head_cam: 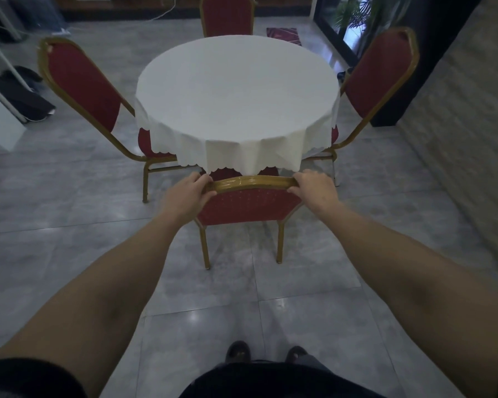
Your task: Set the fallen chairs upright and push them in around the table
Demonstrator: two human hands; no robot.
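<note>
The left hand [184, 193] and the right hand [314, 186] are both wrapped tight around the shiny gold top bar of the near red chair with gold metal legs [247, 206]. One hand is at each end of the bar, so they sit well apart and about the same way from the body. The bar runs side to side, and the chair stands up straight, right in front of the person. Its seat is tucked under the hanging edge of the round table with the white cloth [236, 90], which lies straight ahead past the hands. I think any more push should go straight forward with both hands the same. Three more red chairs, left [84, 81], right [380, 73] and far [227, 15], stand up around the table.
</note>
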